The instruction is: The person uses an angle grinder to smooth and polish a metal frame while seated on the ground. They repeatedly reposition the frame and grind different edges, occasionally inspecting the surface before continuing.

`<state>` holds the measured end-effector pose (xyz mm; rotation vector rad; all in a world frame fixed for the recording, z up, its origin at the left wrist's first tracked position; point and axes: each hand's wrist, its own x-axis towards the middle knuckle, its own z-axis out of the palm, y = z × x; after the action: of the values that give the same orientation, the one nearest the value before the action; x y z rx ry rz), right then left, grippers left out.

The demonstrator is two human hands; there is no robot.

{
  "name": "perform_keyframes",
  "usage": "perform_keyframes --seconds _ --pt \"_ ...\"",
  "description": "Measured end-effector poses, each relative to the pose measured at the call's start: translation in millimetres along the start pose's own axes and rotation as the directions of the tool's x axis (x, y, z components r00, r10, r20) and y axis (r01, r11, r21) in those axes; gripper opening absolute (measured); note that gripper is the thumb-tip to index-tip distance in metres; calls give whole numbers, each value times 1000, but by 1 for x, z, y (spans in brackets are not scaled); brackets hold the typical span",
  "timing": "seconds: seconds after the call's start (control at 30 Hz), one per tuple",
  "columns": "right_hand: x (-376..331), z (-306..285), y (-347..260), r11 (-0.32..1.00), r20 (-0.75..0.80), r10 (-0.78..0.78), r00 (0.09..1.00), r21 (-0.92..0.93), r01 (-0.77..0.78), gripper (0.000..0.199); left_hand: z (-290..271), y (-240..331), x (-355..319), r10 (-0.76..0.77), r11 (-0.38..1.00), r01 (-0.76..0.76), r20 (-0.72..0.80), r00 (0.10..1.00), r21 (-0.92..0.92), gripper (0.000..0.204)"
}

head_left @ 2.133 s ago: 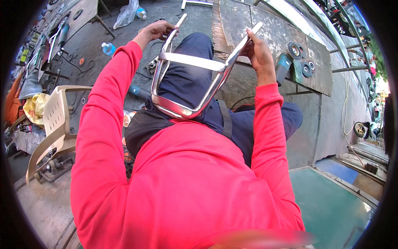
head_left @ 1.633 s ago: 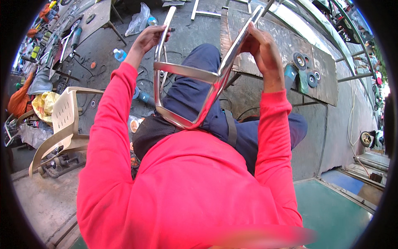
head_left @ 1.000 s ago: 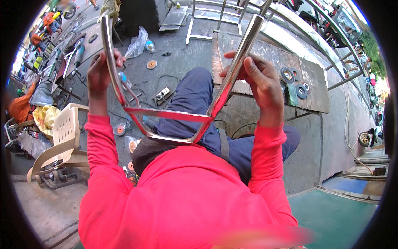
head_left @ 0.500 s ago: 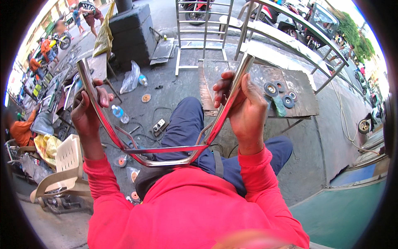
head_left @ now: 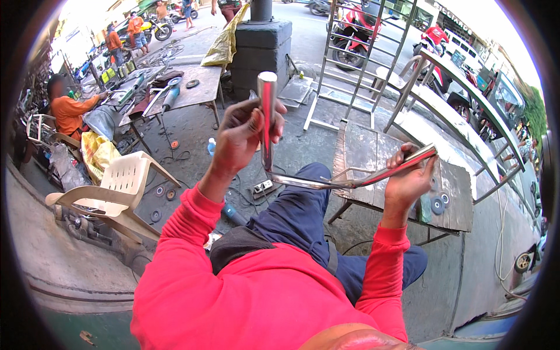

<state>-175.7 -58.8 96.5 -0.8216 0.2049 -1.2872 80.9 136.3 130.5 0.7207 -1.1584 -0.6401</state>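
The left hand (head_left: 245,137) is wrapped around one upright leg of a bent, polished metal tube frame (head_left: 326,182), fingers curled tight around the tube a little below its open top end, which points straight up above the fist. From that grip the tube drops, bends and runs as a thin crossbar to the person's right, where the right hand (head_left: 408,181) is clamped around the frame's other leg; that leg slants up and away past the thumb, its end poking out just beyond the hand. The frame is held up in the air between the two hands, above the person's lap in dark blue trousers (head_left: 303,216), both arms in red sleeves (head_left: 186,233) raised. Just beyond the right grip stands a worn metal work table (head_left: 373,151) with grinding discs (head_left: 437,205) on it close under the hand. Below and beyond the left grip a power strip (head_left: 262,188) lies on the concrete, and well off to the left of it a cream plastic chair (head_left: 119,186) lies tipped. Far behind the left hand a steel ladder-like rack (head_left: 356,64) stands, and another person in orange (head_left: 73,111) sits at a second table (head_left: 175,93).
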Motion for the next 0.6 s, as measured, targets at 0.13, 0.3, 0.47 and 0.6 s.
perform_keyframes --seconds 0.13,0.3,0.47,0.6 --pt "2 -18 9 999 -102 49 994 -15 -51 73 3 -13 -7 -27 993 34 65 997 -112 49" --pt "1 -28 12 999 -99 12 995 -41 -16 70 9 -13 -11 -28 995 36 85 996 -95 50" --pt "4 -28 14 999 -110 16 994 -45 -21 70 18 -6 -7 2 999 0 27 1000 -48 48" --pt "3 -25 13 998 -106 12 994 -52 -18 69 25 -6 2 45 998 -44 -30 999 37 49"
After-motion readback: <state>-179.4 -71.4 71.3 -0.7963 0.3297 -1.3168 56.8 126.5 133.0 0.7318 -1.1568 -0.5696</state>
